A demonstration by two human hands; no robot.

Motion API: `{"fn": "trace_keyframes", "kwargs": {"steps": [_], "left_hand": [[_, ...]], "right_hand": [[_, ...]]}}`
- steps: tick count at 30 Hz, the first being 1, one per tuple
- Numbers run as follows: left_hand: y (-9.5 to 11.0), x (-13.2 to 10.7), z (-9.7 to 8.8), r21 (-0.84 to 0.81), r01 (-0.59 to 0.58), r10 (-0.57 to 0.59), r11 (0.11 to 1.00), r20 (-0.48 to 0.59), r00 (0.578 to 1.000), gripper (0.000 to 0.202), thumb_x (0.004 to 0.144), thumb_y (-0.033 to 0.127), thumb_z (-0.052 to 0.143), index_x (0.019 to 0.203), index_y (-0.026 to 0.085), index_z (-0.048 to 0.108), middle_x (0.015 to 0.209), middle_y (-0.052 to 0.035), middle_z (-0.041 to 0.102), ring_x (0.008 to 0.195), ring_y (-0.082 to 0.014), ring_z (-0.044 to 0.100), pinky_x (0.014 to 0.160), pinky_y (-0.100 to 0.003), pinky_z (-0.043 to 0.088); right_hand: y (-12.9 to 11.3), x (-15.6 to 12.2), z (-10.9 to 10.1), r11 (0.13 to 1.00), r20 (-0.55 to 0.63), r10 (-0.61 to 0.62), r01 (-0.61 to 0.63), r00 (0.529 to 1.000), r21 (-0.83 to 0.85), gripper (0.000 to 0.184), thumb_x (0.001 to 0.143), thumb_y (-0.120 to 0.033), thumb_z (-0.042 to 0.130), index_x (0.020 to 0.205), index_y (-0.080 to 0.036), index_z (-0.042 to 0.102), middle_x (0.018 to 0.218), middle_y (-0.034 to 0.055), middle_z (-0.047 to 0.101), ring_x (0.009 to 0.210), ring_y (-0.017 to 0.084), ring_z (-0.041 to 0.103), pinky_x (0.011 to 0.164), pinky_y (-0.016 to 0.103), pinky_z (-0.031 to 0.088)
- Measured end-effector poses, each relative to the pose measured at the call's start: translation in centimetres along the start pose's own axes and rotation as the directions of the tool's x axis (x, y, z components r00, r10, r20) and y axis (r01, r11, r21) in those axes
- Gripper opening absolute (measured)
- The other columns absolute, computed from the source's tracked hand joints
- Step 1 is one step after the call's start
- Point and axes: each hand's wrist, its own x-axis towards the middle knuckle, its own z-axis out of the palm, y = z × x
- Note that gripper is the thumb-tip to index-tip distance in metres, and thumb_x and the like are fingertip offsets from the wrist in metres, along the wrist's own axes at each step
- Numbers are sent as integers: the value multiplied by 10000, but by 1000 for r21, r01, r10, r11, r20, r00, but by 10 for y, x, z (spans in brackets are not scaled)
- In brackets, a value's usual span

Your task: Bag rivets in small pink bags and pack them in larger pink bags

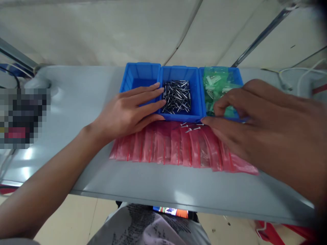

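Observation:
My left hand (135, 110) lies with fingers stretched across the left blue bin (143, 66) and onto the edge of the middle blue bin (180, 69). A pile of small metal pins resembling blind rivets (176, 97) fills the bottom of the middle bin. My right hand (245, 115) hovers before the right blue bin (236, 73), its index finger bent and apart from the thumb; nothing shows between them. Near the thumb tip, several loose rivets (189, 130) lie on a row of overlapping red zip bags (176, 146). My right hand's other fingers are partly hidden.
Green plastic packets with small parts (216, 81) fill the right bin. The grey table (143, 180) ends at a front edge close to my lap. A white wall (102, 34) stands behind, and a white cable (301, 75) lies at the back right.

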Motion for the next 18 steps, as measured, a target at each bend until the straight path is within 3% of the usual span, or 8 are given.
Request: {"fn": "trace_keyframes", "kwargs": {"steps": [3, 9, 14, 18], "left_hand": [[0, 2, 1, 12, 39, -39, 999, 6, 999, 382, 1044, 391, 702, 1414, 298, 693, 1534, -70, 696, 1474, -295, 662, 1239, -490, 655], [1, 7, 0, -15, 102, -102, 995, 14, 995, 303, 1038, 428, 712, 1325, 336, 751, 1480, -7, 730, 1424, -287, 697, 1216, -493, 678], [1, 7, 1, -19, 102, -102, 995, -8, 995, 290, 1035, 395, 718, 1317, 338, 755, 1451, -3, 749, 1398, -272, 717, 1213, -464, 682], [-2, 4, 3, -48, 96, -98, 994, -41, 994, 364, 1017, 372, 740, 1377, 327, 732, 1482, -27, 731, 1417, -277, 707, 1243, -451, 660]], "right_hand": [[-15, 2, 7, 967, -31, -252, 251, 967, -30, 548, 1104, -246, 423, 628, -169, 682, 896, 123, 655, 958, 196, 542, 709, 381, 388], [-26, 3, 25, 984, 193, -164, 174, 967, -34, 413, 1019, -169, 486, 696, -144, 742, 942, 158, 645, 1001, 237, 531, 776, 441, 412], [-16, -5, 25, 967, -69, -231, 237, 971, 95, 493, 1099, -273, 466, 736, -142, 773, 1073, 166, 640, 1053, 246, 533, 813, 411, 475], [-9, -6, 14, 993, 32, 13, -17, 999, 118, 518, 1136, -321, 453, 802, -157, 813, 1208, 181, 688, 1159, 259, 553, 891, 459, 474]]}}
